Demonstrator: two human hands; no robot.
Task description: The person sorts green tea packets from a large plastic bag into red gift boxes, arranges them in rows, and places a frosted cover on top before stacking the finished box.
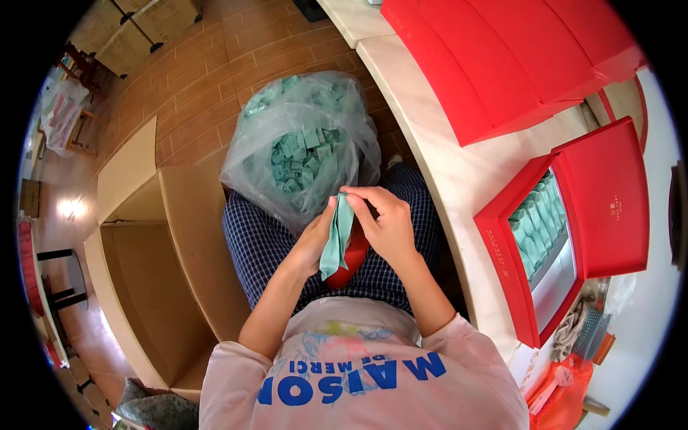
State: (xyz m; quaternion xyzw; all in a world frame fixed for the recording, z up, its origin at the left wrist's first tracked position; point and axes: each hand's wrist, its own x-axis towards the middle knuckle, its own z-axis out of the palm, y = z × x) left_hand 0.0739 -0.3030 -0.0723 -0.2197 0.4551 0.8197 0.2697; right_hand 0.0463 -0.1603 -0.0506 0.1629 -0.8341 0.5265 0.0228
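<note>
In front of my lap, my left hand (313, 241) grips a few pale green packets (336, 244), held upright and pressed together. The fingers of my right hand (388, 223) pinch their top end. Just beyond my hands, a clear plastic bag (247, 147) stands open with many loose green packets (304, 158) inside. On the table to my right lies an open red box (516, 304), its lid (613, 204) folded back. Overlapping green packets (536, 222) fill the far part of its tray; the near part shows a bare pale surface. Something red (351, 265) shows behind my hands.
An open cardboard box (143, 287) stands on my left, its flaps up. Several red boxes (487, 64) sit on the far part of the pale marble table (419, 115). Beside the open red box lie a grey cloth (570, 326) and an orange bag (562, 401). Cartons (129, 46) stand far left.
</note>
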